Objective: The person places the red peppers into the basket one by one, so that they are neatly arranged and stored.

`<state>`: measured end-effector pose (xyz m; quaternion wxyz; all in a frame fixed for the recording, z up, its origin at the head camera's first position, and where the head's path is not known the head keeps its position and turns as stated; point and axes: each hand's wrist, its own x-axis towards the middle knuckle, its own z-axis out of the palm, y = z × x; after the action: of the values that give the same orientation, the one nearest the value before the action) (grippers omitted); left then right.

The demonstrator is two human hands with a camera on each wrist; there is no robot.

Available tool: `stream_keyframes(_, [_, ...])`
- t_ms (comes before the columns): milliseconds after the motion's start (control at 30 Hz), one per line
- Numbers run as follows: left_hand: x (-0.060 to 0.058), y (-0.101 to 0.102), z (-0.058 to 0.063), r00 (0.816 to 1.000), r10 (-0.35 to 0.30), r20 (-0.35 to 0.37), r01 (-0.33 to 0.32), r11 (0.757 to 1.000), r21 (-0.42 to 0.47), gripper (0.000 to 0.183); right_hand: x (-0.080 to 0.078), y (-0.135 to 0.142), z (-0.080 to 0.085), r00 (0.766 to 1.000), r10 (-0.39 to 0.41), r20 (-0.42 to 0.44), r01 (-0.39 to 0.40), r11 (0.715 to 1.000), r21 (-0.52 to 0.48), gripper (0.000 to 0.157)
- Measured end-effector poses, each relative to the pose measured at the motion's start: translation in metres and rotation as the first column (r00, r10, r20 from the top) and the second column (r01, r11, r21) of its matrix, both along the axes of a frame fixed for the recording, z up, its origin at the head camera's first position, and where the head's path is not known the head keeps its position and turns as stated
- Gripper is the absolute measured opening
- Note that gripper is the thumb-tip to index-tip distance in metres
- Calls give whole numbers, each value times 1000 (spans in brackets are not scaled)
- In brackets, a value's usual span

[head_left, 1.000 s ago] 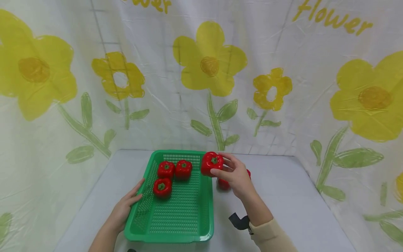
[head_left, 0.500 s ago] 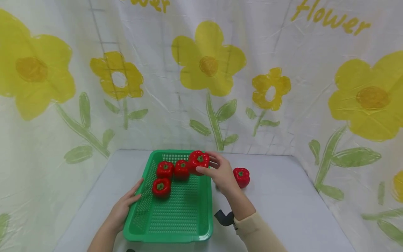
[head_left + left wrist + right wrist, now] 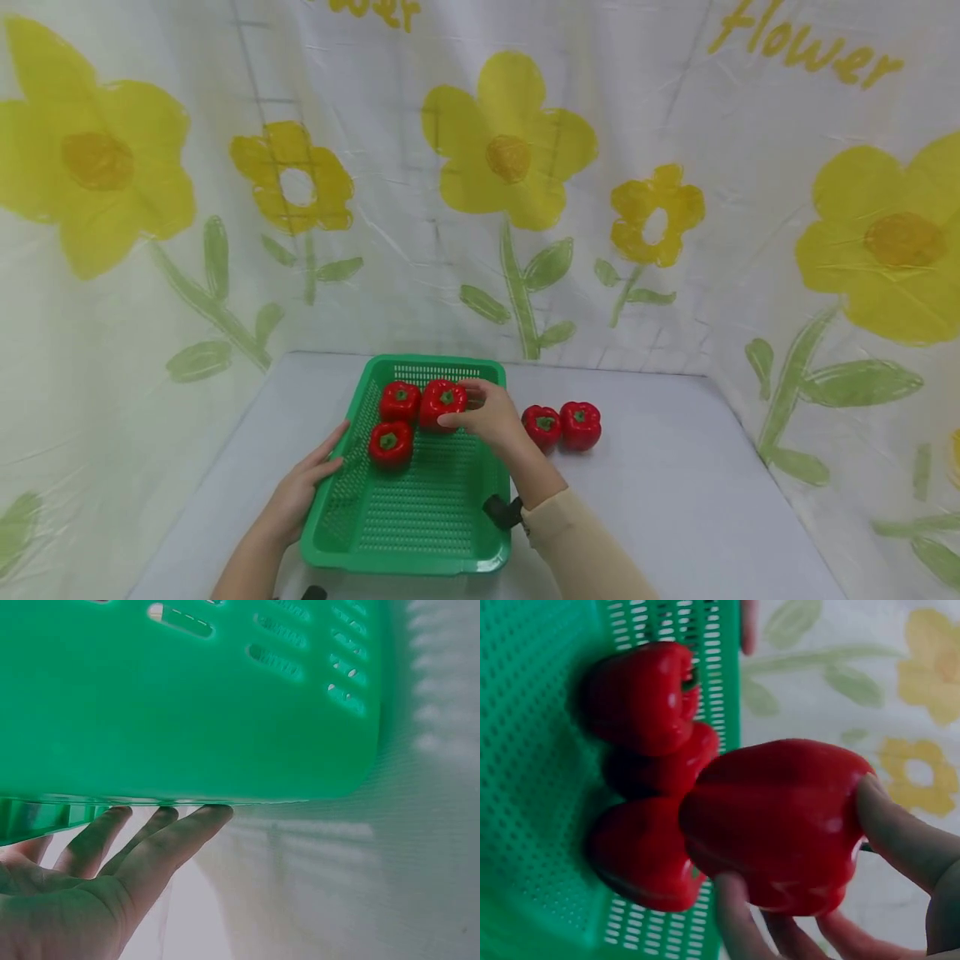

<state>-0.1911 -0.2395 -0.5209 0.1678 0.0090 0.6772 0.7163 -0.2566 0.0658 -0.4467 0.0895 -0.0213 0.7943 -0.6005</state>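
Note:
A green plastic basket (image 3: 405,564) stands on the white table with red bell peppers inside. My right hand (image 3: 491,417) pinches a red bell pepper (image 3: 780,825) between thumb and fingers, over the basket's far part. Two more peppers, one at the back (image 3: 400,402) and one nearer (image 3: 391,445), lie left of it in the head view. A third pepper in the basket is covered there by the held one; the right wrist view has all three. My left hand (image 3: 295,497) touches the basket's left outer wall, fingers (image 3: 176,844) fairly straight against the green plastic.
Two red bell peppers, a left one (image 3: 541,429) and a right one (image 3: 581,426), sit side by side on the table (image 3: 660,500) right of the basket. Behind the table hangs a white curtain (image 3: 405,292) with yellow flowers. A dark wrist mount (image 3: 502,510) overlaps the basket's right rim.
My right hand has carried the held pepper left from the basket's right rim and lowered it over the peppers at the back. Both table peppers have come into sight. My left hand stays put.

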Motion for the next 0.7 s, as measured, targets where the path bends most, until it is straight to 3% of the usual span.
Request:
stream_keyframes(133, [-1,2,1,1000,11,15,-11,999,-34,56,-2,-5,-10,1000,-3,-25,7,985,170,68])
stream_keyframes(333, [-1,1,1,1000,6,5,-6,999,-40,56,-5,-14,-15,998,46,-40,-31,949,314,66])
stream_keyframes(700, [0,0,2,1000,-5,12,5,1000,-10,56,-13,-32,-27,999,28,19,-33,907,420,64])
